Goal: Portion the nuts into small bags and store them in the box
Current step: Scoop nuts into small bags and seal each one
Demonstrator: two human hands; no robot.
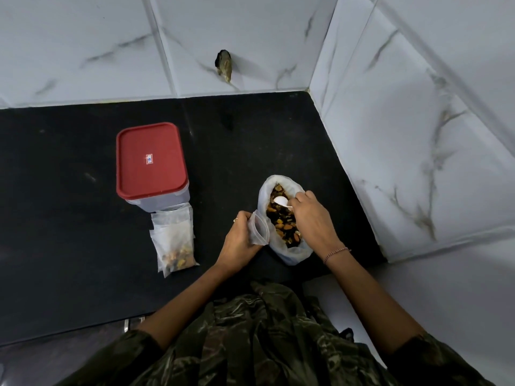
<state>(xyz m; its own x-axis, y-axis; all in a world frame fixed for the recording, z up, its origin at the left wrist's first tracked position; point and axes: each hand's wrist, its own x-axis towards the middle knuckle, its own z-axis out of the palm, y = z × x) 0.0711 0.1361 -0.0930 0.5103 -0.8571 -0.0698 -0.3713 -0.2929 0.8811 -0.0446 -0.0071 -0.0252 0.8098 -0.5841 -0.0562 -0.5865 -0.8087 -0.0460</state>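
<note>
A large open plastic bag (pixel 292 253) of mixed nuts (pixel 282 221) stands on the black counter (pixel 69 218) near its right end. My right hand (pixel 312 218) reaches over it and pinches a white plastic spoon (pixel 281 201), whose bowl lies on the nuts. My left hand (pixel 241 240) grips a small clear zip bag (pixel 259 228) with its mouth open, just left of the big bag. Small zip bags (pixel 174 243) with nuts inside lie in a pile to the left. Behind them stands a clear box with a red lid (pixel 150 160), closed.
White marble-look tiled walls (pixel 418 151) close the counter at the back and right. A dark hole (pixel 224 65) breaks the back wall tile. The counter's front edge runs near my body, with my patterned clothing below.
</note>
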